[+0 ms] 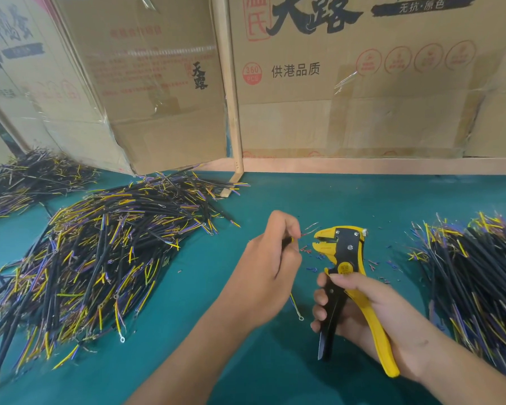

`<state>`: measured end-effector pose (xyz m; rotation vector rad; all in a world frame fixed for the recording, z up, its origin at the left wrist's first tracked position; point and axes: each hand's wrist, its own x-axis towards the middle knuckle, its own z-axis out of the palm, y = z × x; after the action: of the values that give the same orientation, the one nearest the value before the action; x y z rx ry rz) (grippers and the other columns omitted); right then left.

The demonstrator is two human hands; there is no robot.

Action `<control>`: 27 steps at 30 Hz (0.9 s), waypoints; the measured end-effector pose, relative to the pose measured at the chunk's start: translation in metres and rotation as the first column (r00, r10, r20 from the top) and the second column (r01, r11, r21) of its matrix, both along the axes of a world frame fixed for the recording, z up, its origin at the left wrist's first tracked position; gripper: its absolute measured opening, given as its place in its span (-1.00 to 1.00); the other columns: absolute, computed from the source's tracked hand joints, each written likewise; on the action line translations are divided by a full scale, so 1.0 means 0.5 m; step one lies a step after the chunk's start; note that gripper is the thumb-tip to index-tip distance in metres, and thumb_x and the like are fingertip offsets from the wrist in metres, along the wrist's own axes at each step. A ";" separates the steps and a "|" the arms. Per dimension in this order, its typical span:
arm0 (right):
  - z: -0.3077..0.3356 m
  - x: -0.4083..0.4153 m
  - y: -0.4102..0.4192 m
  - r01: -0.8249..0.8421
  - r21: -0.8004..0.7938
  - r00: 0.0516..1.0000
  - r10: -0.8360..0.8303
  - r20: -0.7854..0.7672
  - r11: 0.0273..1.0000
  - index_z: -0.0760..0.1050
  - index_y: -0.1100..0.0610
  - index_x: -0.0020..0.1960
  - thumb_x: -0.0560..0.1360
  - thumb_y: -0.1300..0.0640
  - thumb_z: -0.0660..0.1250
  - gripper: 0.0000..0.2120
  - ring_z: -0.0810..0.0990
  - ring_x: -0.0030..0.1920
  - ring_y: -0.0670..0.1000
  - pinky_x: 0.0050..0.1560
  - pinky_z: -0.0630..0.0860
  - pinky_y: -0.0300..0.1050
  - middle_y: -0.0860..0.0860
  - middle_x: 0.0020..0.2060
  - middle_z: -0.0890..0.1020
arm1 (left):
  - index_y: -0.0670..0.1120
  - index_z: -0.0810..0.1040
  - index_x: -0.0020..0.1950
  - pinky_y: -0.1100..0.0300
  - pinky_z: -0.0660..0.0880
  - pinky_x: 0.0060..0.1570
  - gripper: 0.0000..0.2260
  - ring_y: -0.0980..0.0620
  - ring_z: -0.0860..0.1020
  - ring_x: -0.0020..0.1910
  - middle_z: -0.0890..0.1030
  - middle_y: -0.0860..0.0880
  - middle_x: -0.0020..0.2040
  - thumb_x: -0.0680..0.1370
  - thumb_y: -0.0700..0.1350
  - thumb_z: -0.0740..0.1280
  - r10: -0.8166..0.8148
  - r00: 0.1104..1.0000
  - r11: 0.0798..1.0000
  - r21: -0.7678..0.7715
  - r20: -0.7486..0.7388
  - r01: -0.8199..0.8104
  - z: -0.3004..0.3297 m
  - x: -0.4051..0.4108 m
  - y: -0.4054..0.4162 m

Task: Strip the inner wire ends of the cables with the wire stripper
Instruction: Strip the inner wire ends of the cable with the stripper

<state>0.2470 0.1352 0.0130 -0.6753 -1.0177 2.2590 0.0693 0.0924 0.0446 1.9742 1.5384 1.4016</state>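
Between hands (270,267), wire ends (311,228), stripper (345,258) beside

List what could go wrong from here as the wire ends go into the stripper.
1. The left hand pinches the cable close to its thin wire ends, right beside the open mouth of the wire stripper; fingertips could get nipped.
2. The loose ends fan apart, so one may miss the stripper and stay unstripped.
3. Insulation scraps litter the green mat under the work; they could mix into the cable pile on the right.
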 end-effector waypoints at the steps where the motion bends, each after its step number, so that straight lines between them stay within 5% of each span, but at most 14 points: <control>1: 0.001 -0.002 -0.001 0.003 0.001 1.000 -0.003 0.003 1.000 0.58 0.27 -0.07 0.38 0.22 0.43 -0.84 0.50 -0.31 0.19 -0.18 0.57 0.16 0.21 -0.25 0.48 | 0.09 0.27 -0.01 0.21 0.21 -0.42 -0.89 0.02 0.23 -0.40 0.32 -0.06 -0.33 0.60 -0.14 0.10 -0.009 1.000 1.000 0.000 -0.006 0.009 0.000 -0.001 0.000; 11: -0.035 -0.004 0.020 -0.027 0.019 1.000 0.027 -0.002 0.999 0.61 0.24 -0.06 0.21 0.04 0.63 -0.58 0.53 -0.30 0.20 -0.16 0.56 0.18 0.20 -0.26 0.51 | 0.09 0.29 0.06 0.01 0.30 -0.33 -0.91 -0.05 0.29 -0.36 0.37 -0.03 -0.29 0.61 -0.04 0.02 -0.037 0.997 0.999 0.012 -0.074 0.038 -0.002 -0.007 0.001; 23: -0.034 0.010 0.018 -0.176 0.117 0.976 0.189 -0.111 0.977 0.55 0.25 0.08 0.49 0.08 0.44 -0.72 0.51 -0.24 0.20 -0.06 0.52 0.22 0.21 -0.21 0.52 | 0.07 0.35 0.04 0.30 0.26 -0.36 -0.87 0.05 0.28 -0.37 0.42 -0.05 -0.23 0.61 -0.07 0.03 -0.059 0.998 0.998 0.006 0.005 0.059 -0.009 -0.011 0.008; 27: -0.017 0.012 0.005 -0.185 0.157 0.975 0.201 -0.093 0.970 0.54 0.26 0.06 0.46 0.08 0.48 -0.70 0.48 -0.25 0.20 -0.08 0.51 0.21 0.22 -0.22 0.49 | 0.10 0.34 0.04 0.17 0.32 -0.34 -0.87 -0.03 0.32 -0.33 0.42 -0.04 -0.22 0.61 -0.04 0.03 -0.059 0.998 0.998 -0.004 0.014 0.059 -0.009 -0.009 0.010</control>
<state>0.2532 0.1377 0.0044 -0.4020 -1.2283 2.3274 0.0646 0.0972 0.0399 1.9866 1.4635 1.3846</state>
